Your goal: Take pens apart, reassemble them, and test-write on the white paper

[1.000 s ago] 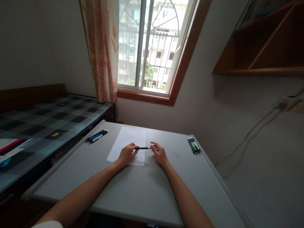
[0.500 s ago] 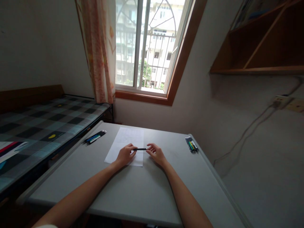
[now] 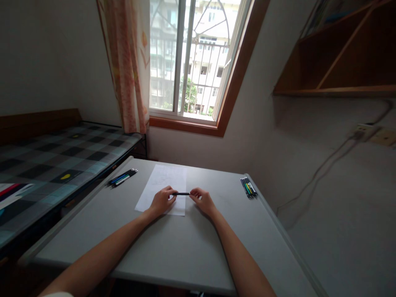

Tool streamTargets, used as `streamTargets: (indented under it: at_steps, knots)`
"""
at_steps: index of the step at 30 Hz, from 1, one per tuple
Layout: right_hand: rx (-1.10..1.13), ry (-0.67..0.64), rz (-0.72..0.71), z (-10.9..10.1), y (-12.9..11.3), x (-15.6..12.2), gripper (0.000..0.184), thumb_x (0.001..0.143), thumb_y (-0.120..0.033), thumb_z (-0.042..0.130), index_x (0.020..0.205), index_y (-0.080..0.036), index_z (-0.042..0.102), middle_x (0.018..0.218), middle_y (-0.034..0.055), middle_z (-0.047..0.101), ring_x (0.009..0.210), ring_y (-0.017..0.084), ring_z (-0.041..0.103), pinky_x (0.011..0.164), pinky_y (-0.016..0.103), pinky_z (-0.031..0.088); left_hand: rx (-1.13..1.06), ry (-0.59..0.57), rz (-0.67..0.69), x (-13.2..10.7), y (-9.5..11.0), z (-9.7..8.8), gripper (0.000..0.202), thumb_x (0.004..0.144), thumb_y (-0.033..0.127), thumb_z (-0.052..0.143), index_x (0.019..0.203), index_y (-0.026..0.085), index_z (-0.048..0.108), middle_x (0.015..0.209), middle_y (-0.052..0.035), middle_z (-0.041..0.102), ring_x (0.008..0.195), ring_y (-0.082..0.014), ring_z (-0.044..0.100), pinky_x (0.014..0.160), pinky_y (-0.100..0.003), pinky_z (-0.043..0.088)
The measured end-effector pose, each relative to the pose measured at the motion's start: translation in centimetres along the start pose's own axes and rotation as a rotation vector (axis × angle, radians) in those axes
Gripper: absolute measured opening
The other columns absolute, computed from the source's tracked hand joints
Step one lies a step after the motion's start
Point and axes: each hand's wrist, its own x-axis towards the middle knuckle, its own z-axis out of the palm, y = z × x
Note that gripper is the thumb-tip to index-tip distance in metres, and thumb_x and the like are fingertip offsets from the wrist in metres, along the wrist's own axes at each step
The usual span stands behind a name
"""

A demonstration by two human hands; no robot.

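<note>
Spanning the gap between both hands, a black pen (image 3: 182,194) is held roughly level, over the right part of a white sheet (image 3: 156,179).
Left hand (image 3: 161,200): pen's left end is pinched between thumb and fingers, grip closed.
Right hand (image 3: 203,200): pen's right end is met by thumb and index fingertip, pinch nearly closed, other fingers loosely curled; how firmly it is gripped can't be told.
The sheet is laid flat on a grey table (image 3: 173,247), partly covered by the left hand; faint marks can be seen on it, too small to be read.
Two pen sets are laid out: left pen group (image 3: 123,178) near the left edge, black, blue and white bodies; right pen group (image 3: 248,187) near the right edge, dark bodies plus green and yellow. Both are untouched, well apart from the hands.
Behind the table, a window (image 3: 192,62) is partly flanked by a patterned curtain (image 3: 128,70). A checked mattress (image 3: 89,154) is seen at left.
</note>
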Motion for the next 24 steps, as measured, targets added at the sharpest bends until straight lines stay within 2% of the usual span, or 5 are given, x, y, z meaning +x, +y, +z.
streamTargets:
  at_steps: [6,11,16,22,24]
  knots:
    - [-0.089,-0.061,0.029,-0.12,-0.10,-0.12,0.035,0.086,-0.037,0.041,0.066,-0.016,0.062,0.059,0.0028,0.062,0.056,0.011,0.054,0.059,0.024,0.042,-0.004,-0.024,0.006,-0.08,0.17,0.03,0.023,0.078,0.025,0.049,0.093,0.024,0.066,0.082,0.0001,0.059,0.060,-0.0086,0.049,0.062,-0.021,0.040]
    - [-0.054,-0.010,0.000,-0.19,-0.39,-0.16,0.026,0.078,-0.035,0.054,0.097,-0.019,0.060,0.068,0.0005,0.063,0.060,0.012,0.055,0.061,0.024,0.044,-0.026,-0.005,-0.014,-0.06,0.12,0.18,0.021,0.077,0.024,0.050,0.090,0.024,0.067,0.081,0.0000,0.059,0.060,-0.0089,0.049,0.062,-0.021,0.040]
    - [-0.072,-0.031,-0.005,-0.22,-0.53,-0.14,0.017,0.076,-0.034,0.056,0.080,-0.019,0.063,0.070,0.0017,0.064,0.062,0.013,0.055,0.061,0.025,0.044,-0.015,-0.009,-0.017,0.00,0.20,0.15,0.021,0.076,0.022,0.050,0.089,0.023,0.067,0.081,-0.0003,0.059,0.062,-0.0097,0.050,0.063,-0.022,0.041]
    - [-0.150,-0.088,-0.002,-0.33,-0.42,-0.22,0.039,0.086,-0.037,0.041,0.058,-0.017,0.060,0.057,0.0022,0.062,0.055,0.012,0.054,0.060,0.024,0.041,-0.009,-0.016,0.004,-0.02,0.31,0.17,0.020,0.076,0.022,0.051,0.088,0.023,0.067,0.080,0.0001,0.059,0.059,-0.0088,0.050,0.062,-0.021,0.040]
    - [-0.152,-0.071,-0.002,-0.36,-0.49,-0.26,0.035,0.085,-0.038,0.043,0.065,-0.017,0.062,0.059,0.0017,0.062,0.056,0.012,0.054,0.060,0.024,0.041,-0.008,-0.005,0.009,-0.04,0.27,0.20,0.019,0.076,0.022,0.051,0.087,0.023,0.067,0.080,0.0003,0.059,0.058,-0.0086,0.049,0.061,-0.021,0.040]
